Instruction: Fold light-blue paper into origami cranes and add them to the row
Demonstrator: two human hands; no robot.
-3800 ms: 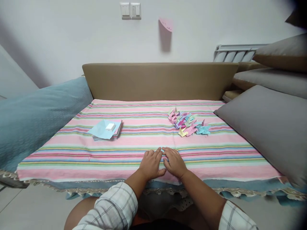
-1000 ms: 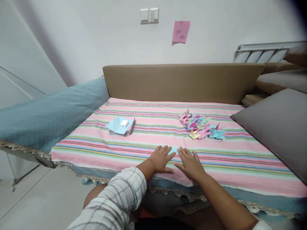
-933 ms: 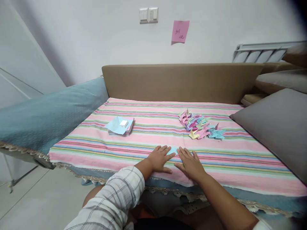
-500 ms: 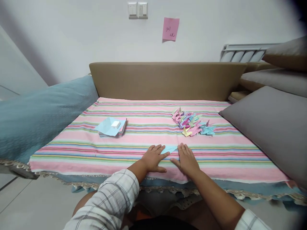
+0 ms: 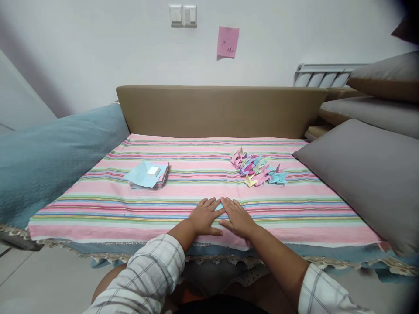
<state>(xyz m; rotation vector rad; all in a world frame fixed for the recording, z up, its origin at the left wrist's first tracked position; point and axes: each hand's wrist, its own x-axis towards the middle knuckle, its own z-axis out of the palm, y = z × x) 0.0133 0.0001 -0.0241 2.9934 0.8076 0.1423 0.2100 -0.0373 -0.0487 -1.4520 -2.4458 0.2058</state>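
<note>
A small piece of light blue folded paper (image 5: 219, 207) lies on the striped cloth, mostly covered by my two hands. My left hand (image 5: 205, 216) rests flat on its left part, fingers spread. My right hand (image 5: 238, 218) lies flat on the right part, fingers stretched out, its fingertips close to those of my left. Beyond my right hand sits a cluster of folded paper cranes (image 5: 257, 168) in pink, purple, yellow, green and blue. To the left is a stack of paper sheets (image 5: 163, 179), with a light blue sheet (image 5: 137, 173) and a small white block (image 5: 153, 171) on top.
The striped cloth (image 5: 193, 157) covers the seat in front of a brown backrest (image 5: 222, 111). Grey cushions (image 5: 363, 174) stand at the right, a blue-covered armrest (image 5: 65, 148) at the left. A pink note (image 5: 228, 42) and light switches (image 5: 183, 16) are on the wall.
My right hand has slid left over the blue paper towards my left hand, so less paper shows. The left hand stays flat in place. The view has shifted slightly.
</note>
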